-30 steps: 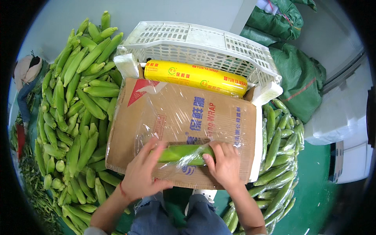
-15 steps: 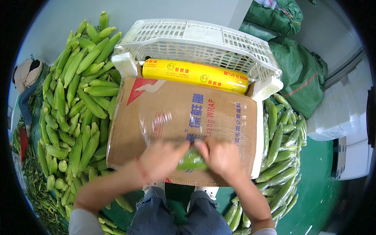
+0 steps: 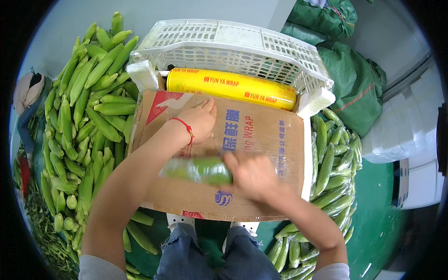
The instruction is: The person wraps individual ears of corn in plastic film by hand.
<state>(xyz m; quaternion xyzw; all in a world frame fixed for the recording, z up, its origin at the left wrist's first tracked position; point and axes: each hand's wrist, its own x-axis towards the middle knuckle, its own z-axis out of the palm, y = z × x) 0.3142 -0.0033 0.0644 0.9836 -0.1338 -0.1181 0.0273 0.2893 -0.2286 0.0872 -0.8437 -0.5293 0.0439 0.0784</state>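
Observation:
My right hand (image 3: 254, 176) grips one end of a green corn ear (image 3: 212, 171), which is wrapped in clear film and blurred by motion. The ear lies sideways just above a flat cardboard sheet (image 3: 186, 193). Farther up, my left hand (image 3: 199, 122) rests on the cardboard with its fingers stretched out. A red cord circles that wrist. Beyond the cardboard, a yellow roll of cling film (image 3: 228, 87) lies across the frame of a white plastic crate (image 3: 238, 56). Whether a strip of film runs from the roll to the ear cannot be made out.
Unwrapped corn ears (image 3: 88, 121) are heaped on the left. Film-wrapped ears (image 3: 333, 186) lie piled on the right over the green floor (image 3: 375, 200). Green sacks (image 3: 352, 88) stand at the back right. At far left are a pale top and blue trousers (image 3: 30, 107).
My left hand has left the ear and moved up onto the cardboard. My right hand still holds the ear, which has shifted up and left.

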